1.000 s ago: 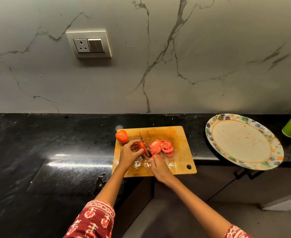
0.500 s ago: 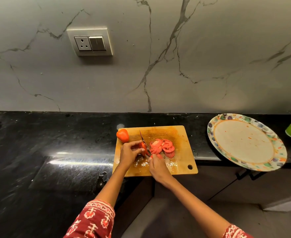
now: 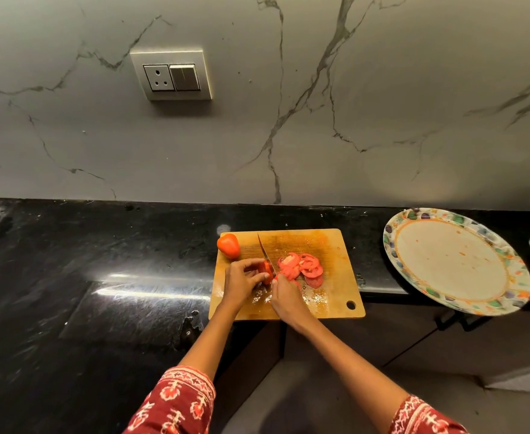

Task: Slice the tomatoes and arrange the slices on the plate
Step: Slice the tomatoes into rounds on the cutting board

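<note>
On the cutting board (image 3: 329, 245), the left hand (image 3: 242, 281) grips a partly cut tomato (image 3: 267, 271) while the right hand (image 3: 284, 297) holds the knife (image 3: 265, 252) against it, beside the slices (image 3: 301, 266).

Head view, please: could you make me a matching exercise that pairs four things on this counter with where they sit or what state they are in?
Things:
1. whole tomato
2. tomato slices
3. plate
4. knife

Places or states:
A. on the counter right of the cutting board, no slices on it yet
B. at the board's far left corner, uncut
C. held by the right hand, blade against the tomato piece that the left hand steadies
D. piled on the board, right of the blade

Pairs: 1-B, 2-D, 3-A, 4-C
</note>
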The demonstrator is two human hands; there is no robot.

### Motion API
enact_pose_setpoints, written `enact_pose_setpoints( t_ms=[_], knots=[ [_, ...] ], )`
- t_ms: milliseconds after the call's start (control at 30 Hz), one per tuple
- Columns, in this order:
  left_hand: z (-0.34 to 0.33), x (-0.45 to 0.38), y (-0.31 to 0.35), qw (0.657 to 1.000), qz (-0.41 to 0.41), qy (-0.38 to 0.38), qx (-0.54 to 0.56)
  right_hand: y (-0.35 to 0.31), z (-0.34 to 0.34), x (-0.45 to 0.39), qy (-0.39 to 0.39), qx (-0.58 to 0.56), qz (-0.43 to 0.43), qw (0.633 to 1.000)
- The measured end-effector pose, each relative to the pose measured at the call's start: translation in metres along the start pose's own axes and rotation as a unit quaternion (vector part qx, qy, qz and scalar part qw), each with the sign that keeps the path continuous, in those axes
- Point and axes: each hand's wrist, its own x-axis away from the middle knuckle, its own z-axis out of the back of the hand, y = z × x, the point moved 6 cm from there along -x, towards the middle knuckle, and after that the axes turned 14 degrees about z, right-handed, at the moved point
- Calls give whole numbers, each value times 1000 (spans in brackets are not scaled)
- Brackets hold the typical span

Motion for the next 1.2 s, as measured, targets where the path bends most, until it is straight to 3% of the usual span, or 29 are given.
enact_pose_setpoints(
  t_ms=[533, 1200],
  knots=[
    [2, 1, -5, 1000, -15, 17, -8, 6, -6, 5, -34, 24, 6, 999],
    [7, 9, -3, 997, -56, 38, -27, 2, -13, 2, -59, 18, -48, 997]
  ],
)
